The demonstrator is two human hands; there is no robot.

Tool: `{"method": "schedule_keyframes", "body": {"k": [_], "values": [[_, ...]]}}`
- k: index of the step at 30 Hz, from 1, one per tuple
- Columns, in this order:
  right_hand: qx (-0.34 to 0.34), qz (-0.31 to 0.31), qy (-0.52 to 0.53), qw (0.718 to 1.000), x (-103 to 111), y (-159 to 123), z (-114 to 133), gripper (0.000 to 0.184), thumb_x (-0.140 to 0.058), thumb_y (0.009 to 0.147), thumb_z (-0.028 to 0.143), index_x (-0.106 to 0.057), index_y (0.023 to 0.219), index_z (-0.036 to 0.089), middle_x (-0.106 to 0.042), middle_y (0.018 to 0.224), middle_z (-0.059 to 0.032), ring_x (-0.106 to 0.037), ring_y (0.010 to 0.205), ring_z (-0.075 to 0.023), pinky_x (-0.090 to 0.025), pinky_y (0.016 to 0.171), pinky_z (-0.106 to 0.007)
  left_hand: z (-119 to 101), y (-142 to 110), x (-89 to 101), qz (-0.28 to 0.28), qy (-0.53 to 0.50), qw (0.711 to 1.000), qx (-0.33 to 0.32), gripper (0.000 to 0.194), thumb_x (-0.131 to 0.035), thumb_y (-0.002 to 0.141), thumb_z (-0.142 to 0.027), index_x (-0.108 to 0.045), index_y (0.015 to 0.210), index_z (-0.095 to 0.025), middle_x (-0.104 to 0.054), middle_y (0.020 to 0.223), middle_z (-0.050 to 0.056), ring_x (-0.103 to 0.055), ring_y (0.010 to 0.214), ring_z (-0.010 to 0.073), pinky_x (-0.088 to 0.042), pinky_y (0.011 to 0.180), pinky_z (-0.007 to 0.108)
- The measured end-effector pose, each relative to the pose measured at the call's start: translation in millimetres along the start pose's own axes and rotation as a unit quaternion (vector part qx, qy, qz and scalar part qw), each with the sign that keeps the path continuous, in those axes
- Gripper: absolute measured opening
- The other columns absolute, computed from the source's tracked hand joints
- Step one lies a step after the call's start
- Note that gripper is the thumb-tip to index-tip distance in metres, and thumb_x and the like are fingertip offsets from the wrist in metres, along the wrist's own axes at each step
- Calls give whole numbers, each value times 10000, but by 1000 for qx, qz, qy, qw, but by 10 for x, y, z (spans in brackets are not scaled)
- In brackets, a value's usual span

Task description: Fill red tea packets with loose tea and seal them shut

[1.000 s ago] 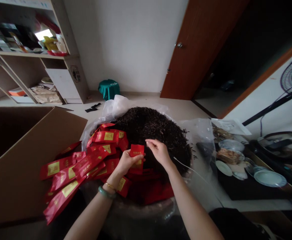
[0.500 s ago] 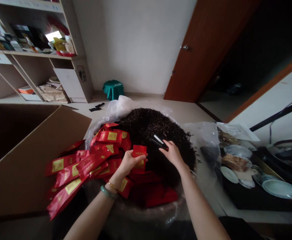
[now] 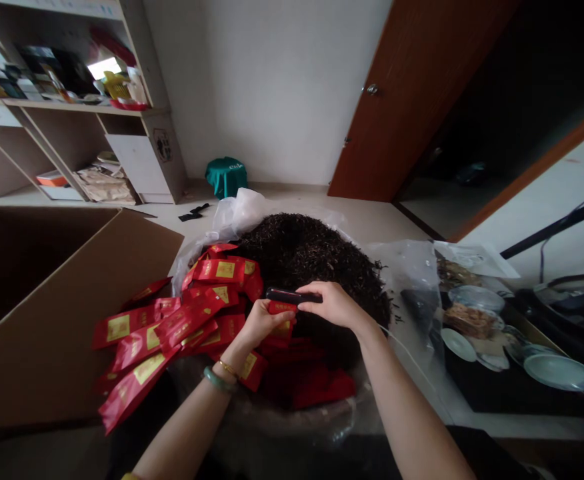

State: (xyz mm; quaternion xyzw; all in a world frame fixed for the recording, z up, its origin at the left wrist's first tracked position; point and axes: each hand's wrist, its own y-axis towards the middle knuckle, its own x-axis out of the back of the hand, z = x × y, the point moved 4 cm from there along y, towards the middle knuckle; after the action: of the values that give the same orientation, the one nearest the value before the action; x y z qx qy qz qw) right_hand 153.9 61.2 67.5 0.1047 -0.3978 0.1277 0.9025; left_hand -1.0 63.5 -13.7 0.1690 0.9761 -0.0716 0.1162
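Between the thumb and fingers of my left hand (image 3: 262, 325) is a small red packet (image 3: 283, 308) with gold print, held upright. My right hand (image 3: 333, 303) is closed round a slim black handheld bag sealer (image 3: 287, 296), which lies across the packet's top edge. Its jaws look shut there, hiding that edge. Several filled red packets (image 3: 187, 320) with gold labels are heaped to the left of my hands. Behind them rises a mound of dark dried tea leaves (image 3: 317, 250) in clear plastic. More red packets (image 3: 322, 387) lie in shadow below my hands.
An open cardboard box (image 3: 137, 267) stands at the left. A pale cord (image 3: 412, 360) runs off to the right of my right forearm. Further right a dark tray (image 3: 492, 393) carries dishes and a tub. A green-covered stool (image 3: 227, 177) is by the wall.
My right hand held nothing visible at first, then had the bag sealer with its jaws apart. Now it has moved left, and the sealer is closed over the packet's top. My left hand keeps the packet.
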Motion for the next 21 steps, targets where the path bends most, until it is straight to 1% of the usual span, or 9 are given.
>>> {"method": "schedule_keyframes", "body": {"k": [5, 11, 15, 21], "values": [[16, -17, -25, 999, -7, 23, 34, 238, -684, 739, 185, -717, 970, 229, -724, 988, -39, -667, 921, -203, -489, 857, -323, -25, -9, -9, -7, -15, 1000, 8, 435, -839, 519, -414, -719, 771, -81, -723, 675, 69, -656, 588, 176, -505, 571, 256], [17, -15, -26, 999, 6, 33, 47, 276, -710, 717, 187, -706, 992, 213, -718, 1015, -48, -662, 935, -204, -492, 866, -324, -40, -16, -6, -12, -11, 1000, -3, 424, -840, 528, -403, -716, 781, -87, -724, 688, 67, -658, 605, 174, -513, 590, 257], [17, -17, -22, 999, 15, 27, 52, 237, -688, 739, 172, -710, 972, 208, -720, 998, -46, -664, 929, -197, -489, 870, -318, -12, -9, 8, -17, -5, 1000, 3, 433, -841, 521, -414, -712, 768, -83, -722, 688, 77, -663, 607, 182, -521, 600, 271], [20, -17, -20, 999, 15, 9, 48, 246, -688, 742, 186, -707, 986, 209, -714, 1006, -47, -661, 929, -197, -488, 860, -314, 3, -4, 9, -15, 0, 1000, 11, 441, -838, 521, -426, -711, 765, -82, -720, 689, 79, -659, 598, 181, -511, 584, 264]]}}
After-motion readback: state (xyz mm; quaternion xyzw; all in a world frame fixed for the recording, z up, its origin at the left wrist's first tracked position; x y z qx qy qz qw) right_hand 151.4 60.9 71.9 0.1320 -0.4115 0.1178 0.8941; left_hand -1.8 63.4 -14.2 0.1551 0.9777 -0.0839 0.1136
